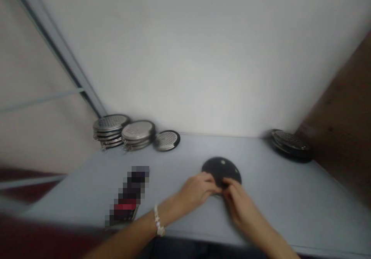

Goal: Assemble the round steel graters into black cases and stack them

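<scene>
A round black disc point(222, 168) with a few small pale spots lies on the table in front of me. My left hand point(198, 187) is closed at its near left edge, fingers bent over the rim. From the right, my right hand point(236, 199) pinches the near edge, its fingertips almost meeting those of the left. Blur and the fingers hide what exactly is between the fingertips. A pale beaded bracelet point(158, 220) circles my left wrist.
At the back left stand two stacks of round perforated metal discs point(111, 122) point(139, 131), with wire clips at their sides. A single perforated disc point(167, 140) lies beside them. More discs point(291, 143) sit at the back right. A pixelated dark object point(129, 195) lies left on the grey table point(290, 197).
</scene>
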Available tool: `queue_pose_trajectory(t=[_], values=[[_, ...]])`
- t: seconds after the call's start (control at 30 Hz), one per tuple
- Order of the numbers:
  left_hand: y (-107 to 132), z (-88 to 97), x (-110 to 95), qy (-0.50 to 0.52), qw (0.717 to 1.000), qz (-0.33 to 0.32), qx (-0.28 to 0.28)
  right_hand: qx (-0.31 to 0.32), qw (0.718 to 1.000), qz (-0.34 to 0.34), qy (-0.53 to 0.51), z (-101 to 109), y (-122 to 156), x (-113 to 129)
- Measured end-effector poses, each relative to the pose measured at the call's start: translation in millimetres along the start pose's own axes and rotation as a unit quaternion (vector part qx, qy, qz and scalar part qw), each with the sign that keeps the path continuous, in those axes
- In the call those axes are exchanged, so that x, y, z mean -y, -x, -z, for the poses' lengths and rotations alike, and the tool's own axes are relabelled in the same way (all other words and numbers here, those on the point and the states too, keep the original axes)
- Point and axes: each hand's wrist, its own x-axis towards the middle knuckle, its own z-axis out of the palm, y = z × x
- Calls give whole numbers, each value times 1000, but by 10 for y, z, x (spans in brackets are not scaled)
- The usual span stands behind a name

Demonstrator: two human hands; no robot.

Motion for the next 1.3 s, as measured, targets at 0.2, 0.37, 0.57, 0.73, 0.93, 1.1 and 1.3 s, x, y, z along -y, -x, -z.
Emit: queue_pose_trajectory(t=[0.2,0.37,0.57,0.73,0.93,1.1,1.3], values=[[8,51,-208,-28,999,20,30,-15,998,8,54,48,52,-4],[20,72,-409,-117,990,47,59,-58,982,16,177,50,80,62],[-39,-50,-459,-176,983,29,32,-76,978,29,190,35,-11,240],[-52,-36,-333,-188,976,-39,-104,-90,989,5,114,175,-222,519],[-77,519,178,254,850,318,-335,-116,993,6,37,469,-275,730],[45,824,775,387,709,419,-414,-105,994,5,44,462,-196,581],[126,860,1036,510,578,427,-472,-95,994,-3,57,452,-169,430]])
